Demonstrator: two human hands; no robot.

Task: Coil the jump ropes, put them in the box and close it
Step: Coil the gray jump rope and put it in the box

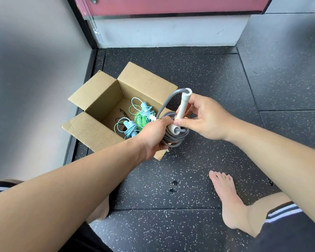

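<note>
My left hand (154,135) grips a coiled grey jump rope (173,137) just over the near right corner of an open cardboard box (98,95). My right hand (202,117) pinches one of its white handles (183,106), which stands nearly upright with a loop of grey cord arching from its top. A second white handle end (174,130) pokes out of the coil. Inside the box lie a light blue rope bundle (129,128), a green one (140,120), another light blue one (145,108) and some thin black cord (121,113).
The box stands on dark speckled rubber floor tiles (198,73) with all flaps open, close to a grey wall (35,70) on the left. A white step and pink panel (167,30) lie behind. My bare right foot (227,199) rests on the floor at the lower right.
</note>
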